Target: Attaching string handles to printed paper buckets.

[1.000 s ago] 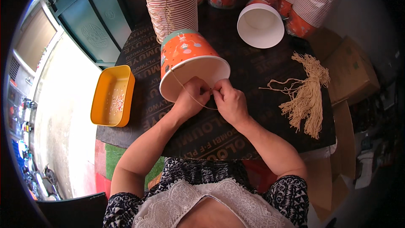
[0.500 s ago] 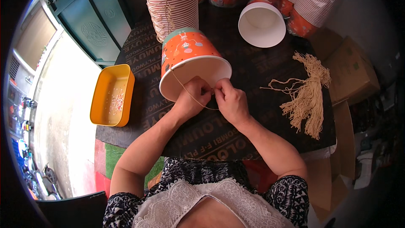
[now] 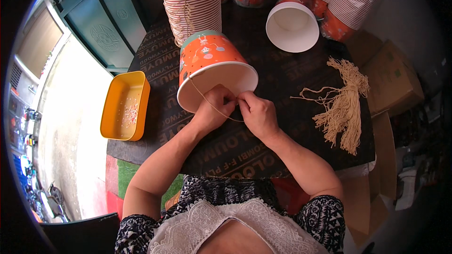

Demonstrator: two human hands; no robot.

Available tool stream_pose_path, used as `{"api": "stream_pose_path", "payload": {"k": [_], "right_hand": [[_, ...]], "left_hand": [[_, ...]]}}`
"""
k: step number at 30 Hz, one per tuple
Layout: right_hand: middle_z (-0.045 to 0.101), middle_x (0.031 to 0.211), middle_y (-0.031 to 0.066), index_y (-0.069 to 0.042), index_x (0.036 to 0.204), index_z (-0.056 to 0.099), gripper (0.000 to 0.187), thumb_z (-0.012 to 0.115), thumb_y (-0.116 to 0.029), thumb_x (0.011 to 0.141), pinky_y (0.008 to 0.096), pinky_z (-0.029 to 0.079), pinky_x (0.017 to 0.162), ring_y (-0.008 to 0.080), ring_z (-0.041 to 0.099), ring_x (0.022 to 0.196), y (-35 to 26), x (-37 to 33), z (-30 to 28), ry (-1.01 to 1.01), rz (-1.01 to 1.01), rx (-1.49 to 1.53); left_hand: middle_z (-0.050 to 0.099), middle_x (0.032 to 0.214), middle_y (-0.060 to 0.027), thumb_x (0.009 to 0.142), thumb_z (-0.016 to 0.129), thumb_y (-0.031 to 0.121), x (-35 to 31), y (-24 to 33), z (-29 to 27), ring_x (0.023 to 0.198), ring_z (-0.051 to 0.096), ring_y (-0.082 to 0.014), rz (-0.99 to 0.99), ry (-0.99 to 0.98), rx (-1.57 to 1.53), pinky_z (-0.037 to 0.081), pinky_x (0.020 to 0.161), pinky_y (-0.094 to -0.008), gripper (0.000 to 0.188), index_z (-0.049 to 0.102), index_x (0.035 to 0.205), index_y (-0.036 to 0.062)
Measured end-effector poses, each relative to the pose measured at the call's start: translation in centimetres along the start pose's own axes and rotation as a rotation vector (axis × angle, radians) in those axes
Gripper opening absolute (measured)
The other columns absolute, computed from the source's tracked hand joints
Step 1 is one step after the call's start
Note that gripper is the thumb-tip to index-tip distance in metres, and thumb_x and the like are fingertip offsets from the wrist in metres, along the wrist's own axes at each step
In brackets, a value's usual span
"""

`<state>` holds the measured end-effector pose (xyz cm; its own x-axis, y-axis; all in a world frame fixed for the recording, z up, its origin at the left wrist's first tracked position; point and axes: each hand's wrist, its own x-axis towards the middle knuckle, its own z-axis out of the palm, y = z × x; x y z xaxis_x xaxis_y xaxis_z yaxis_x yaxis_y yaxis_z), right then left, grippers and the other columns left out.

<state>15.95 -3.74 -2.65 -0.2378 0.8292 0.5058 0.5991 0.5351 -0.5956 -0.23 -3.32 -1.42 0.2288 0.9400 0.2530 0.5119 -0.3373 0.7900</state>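
Note:
An orange paper bucket (image 3: 214, 52) with a green base band, printed figures and a white rim lies on its side, its mouth toward me. From the left of its rim a thin beige cord (image 3: 207, 99) hangs in a loop and runs under my right hand. At the lower part of the mouth, my left hand (image 3: 216, 107) is closed, fingertips bent inward. Against it, my right hand (image 3: 256, 112) pinches with thumb and forefinger. Both seem closed on the cord's end; the tiny part between the fingertips is mostly hidden.
A yellow tub (image 3: 107, 108) with small pale and reddish bits stands at left. A bundle of beige cords (image 3: 346, 106) lies at right. Behind are a tall stack of corded buckets (image 3: 195, 11), a single white-mouthed bucket (image 3: 293, 27) and wrapped stacks (image 3: 355, 4). Cardboard boxes (image 3: 395, 80) stand beyond the dark table.
My right fingertips have shifted very slightly left against the left hand. The bucket has tilted a hair to the left; the rest is unmoved.

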Motion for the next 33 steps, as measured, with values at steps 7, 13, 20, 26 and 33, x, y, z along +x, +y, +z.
{"api": "stream_pose_path", "payload": {"k": [7, 13, 20, 26, 33], "right_hand": [[0.065, 0.076, 0.0172, -0.005, 0.092, 0.060, 0.008, 0.061, -0.009, 0.085, 0.0439, 0.052, 0.057, 0.0360, 0.066, 0.071, 0.0, -0.2, -0.2, -0.018, -0.025, 0.040], [0.066, 0.076, 0.0171, -0.006, 0.090, 0.060, 0.007, 0.062, -0.009, 0.083, 0.0451, 0.051, 0.059, 0.0360, 0.066, 0.071, -0.1, -0.2, -0.1, -0.043, 0.009, -0.018], [0.065, 0.074, 0.0171, -0.006, 0.088, 0.060, 0.006, 0.062, -0.009, 0.083, 0.0462, 0.051, 0.059, 0.0374, 0.065, 0.071, 0.3, -0.1, 0.0, -0.020, 0.038, 0.044], [0.065, 0.077, 0.0187, -0.003, 0.087, 0.063, 0.009, 0.062, -0.010, 0.082, 0.0444, 0.051, 0.062, 0.0375, 0.065, 0.075, 0.6, 0.4, -0.2, -0.087, 0.198, 0.172], [0.066, 0.081, 0.0195, -0.001, 0.086, 0.064, 0.011, 0.058, -0.010, 0.083, 0.0417, 0.051, 0.064, 0.0371, 0.065, 0.078, 1.1, 0.9, -0.5, -0.155, 0.276, 0.246]], "left_hand": [[0.064, 0.083, -0.0143, 0.077, 0.065, 0.006, 0.1, -0.3, 0.0, 0.078, 0.063, -0.0220, -0.040, -0.003, -0.042, 0.050, 0.069, -0.0322, 0.012, 0.064, 0.083, -0.0036], [0.065, 0.080, -0.0137, 0.079, 0.065, 0.008, 0.1, 0.4, -0.2, 0.076, 0.063, -0.0209, -0.073, -0.018, -0.086, 0.050, 0.067, -0.0319, 0.013, 0.063, 0.084, -0.0041], [0.065, 0.079, -0.0114, 0.080, 0.064, 0.008, 0.0, -0.1, 0.2, 0.073, 0.061, -0.0181, 0.000, 0.010, -0.034, 0.050, 0.065, -0.0309, 0.014, 0.062, 0.087, -0.0040], [0.064, 0.080, -0.0123, 0.081, 0.067, 0.009, 0.0, -0.7, 0.7, 0.076, 0.061, -0.0190, -0.025, 0.034, -0.060, 0.049, 0.067, -0.0308, 0.014, 0.061, 0.084, -0.0031], [0.060, 0.077, -0.0100, 0.082, 0.068, 0.009, 0.0, -0.4, 0.8, 0.067, 0.059, -0.0174, -0.038, 0.016, -0.011, 0.048, 0.059, -0.0295, 0.015, 0.060, 0.084, -0.0032]]}}
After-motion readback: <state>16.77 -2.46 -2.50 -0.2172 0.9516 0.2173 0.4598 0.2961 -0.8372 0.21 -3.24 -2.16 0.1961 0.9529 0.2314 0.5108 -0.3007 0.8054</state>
